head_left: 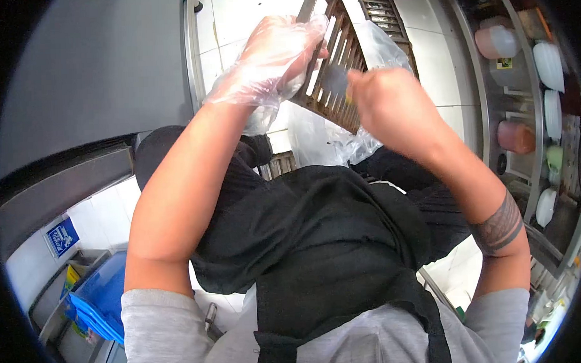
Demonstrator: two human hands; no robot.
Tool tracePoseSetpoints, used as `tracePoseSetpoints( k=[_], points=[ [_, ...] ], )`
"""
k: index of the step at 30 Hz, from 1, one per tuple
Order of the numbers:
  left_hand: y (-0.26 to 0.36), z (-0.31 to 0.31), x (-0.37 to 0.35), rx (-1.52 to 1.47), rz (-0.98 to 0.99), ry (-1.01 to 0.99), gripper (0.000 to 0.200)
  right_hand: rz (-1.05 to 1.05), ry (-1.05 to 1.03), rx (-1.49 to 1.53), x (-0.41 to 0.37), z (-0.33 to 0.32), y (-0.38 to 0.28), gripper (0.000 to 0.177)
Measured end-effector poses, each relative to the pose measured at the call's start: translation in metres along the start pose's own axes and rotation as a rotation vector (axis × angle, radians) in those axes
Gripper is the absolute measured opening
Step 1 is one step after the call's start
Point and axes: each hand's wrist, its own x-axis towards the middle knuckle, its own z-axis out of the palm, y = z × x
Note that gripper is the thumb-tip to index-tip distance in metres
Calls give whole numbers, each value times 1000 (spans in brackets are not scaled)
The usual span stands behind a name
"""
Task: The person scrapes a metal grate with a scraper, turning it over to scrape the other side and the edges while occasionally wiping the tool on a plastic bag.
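My left hand (pixel 286 50), in a clear plastic glove, grips the edge of a slatted metal drain grate (pixel 344 35) stained brown. The grate is tilted up off the floor. My bare right hand (pixel 393 104) is closed round a scraper, whose grey blade (pixel 334 81) lies against the slats and is smeared by motion. The scraper's handle is mostly hidden in my fist. Below the grate spreads a clear plastic bag (pixel 321 139) with dark bits on it. More clear plastic (pixel 382 47) shows behind the grate, above my right hand.
White floor tiles (pixel 433 64) surround a drain channel with another grate (pixel 380 9) at the top. On the right stands a metal shelf rack (pixel 492 104) with plastic containers. A large grey panel (pixel 101 66) fills the upper left; blue plastic items (pixel 102 297) sit lower left.
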Motion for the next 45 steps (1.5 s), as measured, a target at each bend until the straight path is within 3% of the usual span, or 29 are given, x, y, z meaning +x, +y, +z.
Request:
tracePoseSetpoints(
  k=[3,6,8,10,14,16,17,19,22,23,26,28,30,32,34,38,41,42,44,45],
  points=[
    [10,-1,-2,-33,-79,40,43,-75,-258,-66,-32,37,15,14],
    [12,-3,-4,48,-9,-18,43,28,-101,-13,-18,7,32,14],
    [4,0,0,7,57,11,42,-25,186,59,-6,-10,32,25],
    [8,0,1,-31,-62,40,39,-44,178,40,1,-10,32,25],
    [7,0,1,-35,-53,51,41,-13,50,133,12,-5,32,25],
    [8,-3,-4,140,161,21,44,57,13,205,18,-6,27,24],
    [7,-2,-3,138,157,23,44,55,8,206,15,-2,23,24],
    [11,0,-3,42,-7,54,50,-48,40,107,7,4,12,21],
    [28,-3,-12,123,-62,37,50,-16,-28,53,17,-9,5,20],
    [27,-3,-11,116,-62,36,50,1,33,44,20,-6,10,19],
    [22,-5,-9,150,-10,4,51,-79,15,48,3,11,-2,20],
    [20,-1,-13,165,35,82,51,-49,-38,40,11,3,0,19],
    [14,-4,-4,149,50,34,52,41,6,7,20,-8,8,19],
    [10,-3,-3,131,63,-2,53,25,-77,10,3,7,-5,19],
    [10,5,-6,128,130,167,56,13,-104,32,8,1,-5,19],
    [7,1,-5,136,117,122,55,86,-40,31,9,-3,-2,20],
    [9,-4,-3,110,-11,56,54,-30,-140,36,-1,0,-5,21],
    [11,-2,-2,111,0,53,54,76,-84,19,7,-3,2,20],
    [23,0,-11,91,22,45,50,70,68,66,9,-2,13,20],
    [21,-1,-11,89,14,44,50,62,-57,21,1,8,12,20]
  ],
)
